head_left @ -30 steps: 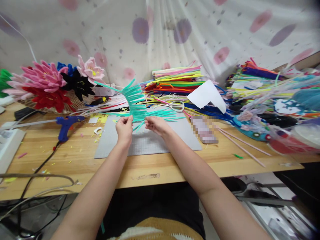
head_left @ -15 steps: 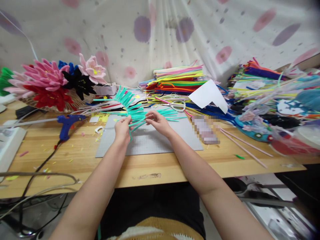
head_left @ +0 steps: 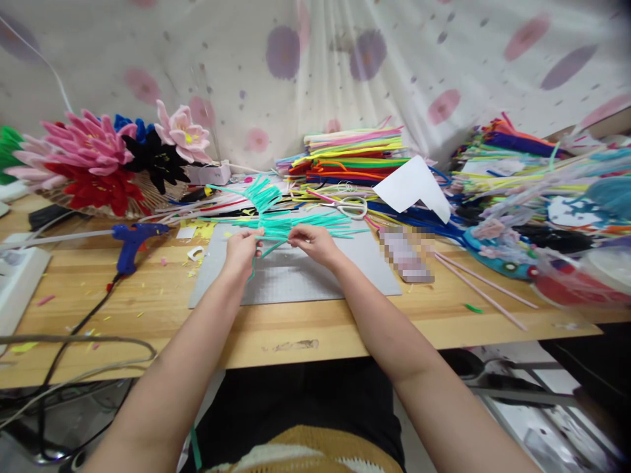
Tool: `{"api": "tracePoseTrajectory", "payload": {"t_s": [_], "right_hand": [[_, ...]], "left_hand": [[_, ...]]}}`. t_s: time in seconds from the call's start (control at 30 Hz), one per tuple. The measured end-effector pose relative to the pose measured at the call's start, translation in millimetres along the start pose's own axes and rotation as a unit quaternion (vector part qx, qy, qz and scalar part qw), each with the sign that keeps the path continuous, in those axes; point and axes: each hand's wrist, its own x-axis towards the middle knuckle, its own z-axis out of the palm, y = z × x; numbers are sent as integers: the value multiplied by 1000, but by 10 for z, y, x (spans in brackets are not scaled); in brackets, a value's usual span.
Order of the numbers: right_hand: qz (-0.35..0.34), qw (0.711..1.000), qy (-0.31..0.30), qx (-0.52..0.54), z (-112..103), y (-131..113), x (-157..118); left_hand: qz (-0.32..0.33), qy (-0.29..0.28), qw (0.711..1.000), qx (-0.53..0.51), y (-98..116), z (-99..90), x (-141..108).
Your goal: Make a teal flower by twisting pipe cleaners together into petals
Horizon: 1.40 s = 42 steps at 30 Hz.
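Turquoise pipe cleaners [head_left: 265,196], joined in a row like a fringe, rise from between my hands above a grey board [head_left: 290,284]. My left hand [head_left: 245,248] is closed on the lower end of this row, thumb and fingers pinched together. A loose turquoise strand hangs below it. My right hand [head_left: 313,242] pinches a turquoise pipe cleaner near its tip, to the right of the left hand. More turquoise pipe cleaners [head_left: 340,223] lie behind my right hand on the board.
A blue glue gun [head_left: 132,244] lies at the left, its cord running to the front. Fabric flowers [head_left: 93,157] stand behind it. Bundles of coloured pipe cleaners [head_left: 355,154], scissors [head_left: 352,207] and white paper [head_left: 413,190] lie at the back. A blurred-out object [head_left: 407,255] is right of the board.
The turquoise row has tilted, its top swinging to the right and fanning less. My left hand has rolled slightly, and my right hand has drawn its fingertips down onto the pipe cleaner.
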Motion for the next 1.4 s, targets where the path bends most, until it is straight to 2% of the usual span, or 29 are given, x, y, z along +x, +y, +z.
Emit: {"api": "tracePoseTrajectory", "payload": {"t_s": [0.2, 0.4, 0.47, 0.6, 0.7, 0.8, 0.9, 1.07, 1.27, 1.4], "right_hand": [[3, 996, 13, -93, -20, -20, -15], [16, 991, 5, -134, -37, 9, -11], [19, 991, 3, -135, -41, 6, -9], [29, 995, 14, -90, -45, 5, -10], [60, 998, 23, 19, -48, 28, -9], [109, 987, 16, 113, -12, 52, -6], [140, 987, 36, 70, 77, 51, -3], [124, 989, 69, -31, 181, 4, -9], [102, 991, 67, -63, 146, -40, -20], [92, 994, 54, -40, 133, -38, -33]], "left_hand": [[69, -8, 992, 103, -79, -13, 12], [76, -90, 990, 79, -38, -52, -6], [85, -99, 989, 73, -35, -60, -15], [92, -57, 991, 83, -34, -67, -30], [95, -38, 991, 90, -10, -87, -19], [99, -31, 990, 99, 16, -115, 15], [99, -34, 989, 100, 21, -123, 42], [100, -31, 989, 109, 2, -97, 37], [104, -28, 987, 118, -2, -87, 41], [103, -24, 988, 115, -4, -72, 56]]}}
